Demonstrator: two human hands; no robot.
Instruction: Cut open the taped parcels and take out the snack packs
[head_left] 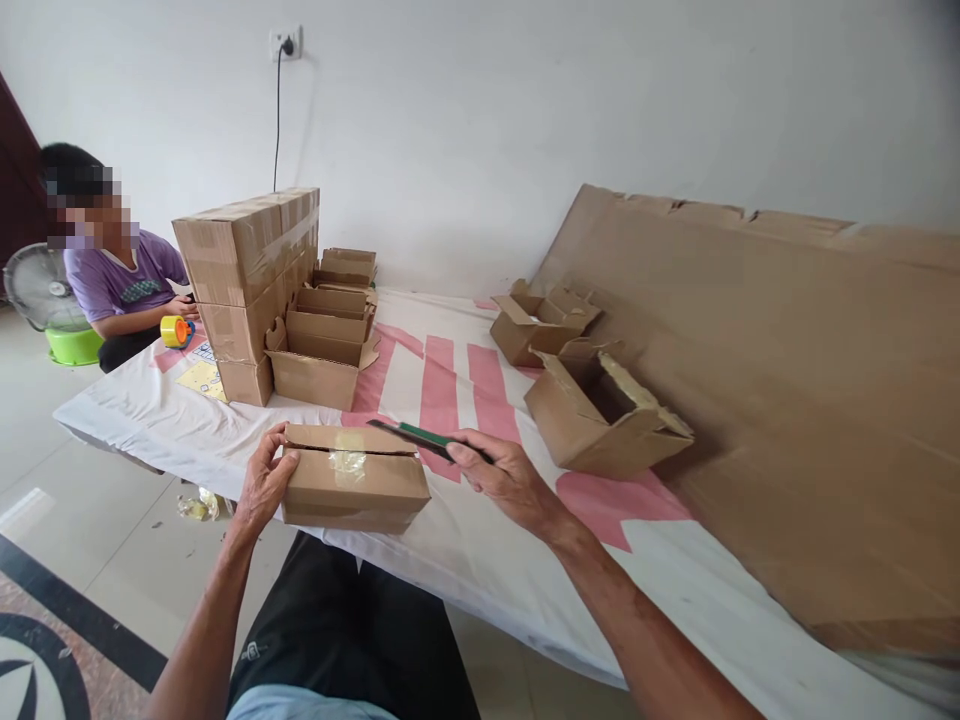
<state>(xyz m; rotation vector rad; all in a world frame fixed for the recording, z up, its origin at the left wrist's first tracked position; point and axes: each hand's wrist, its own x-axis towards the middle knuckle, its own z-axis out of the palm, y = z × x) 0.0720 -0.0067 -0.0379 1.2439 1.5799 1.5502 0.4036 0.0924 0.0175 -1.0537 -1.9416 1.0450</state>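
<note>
A small closed cardboard box [352, 500] sits at the table's front edge, with a narrow gap along its top seam. Clear tape [348, 464] crosses that seam near the middle. My left hand [268, 473] grips the box's left end, fingers and thumb closed on its upper corner. In my right hand [499, 475] is a green and black utility knife [427, 438], fingers wrapped round its handle. Its blade points left, just above the right part of the box top; whether it touches cannot be made out.
Taped boxes [247, 260] stand stacked at the left, beside open cartons [315, 370]. Two open boxes [600, 410] rest at the right by a large cardboard sheet [787, 400]. A person in a purple shirt [135, 285] sits beyond the table's left end.
</note>
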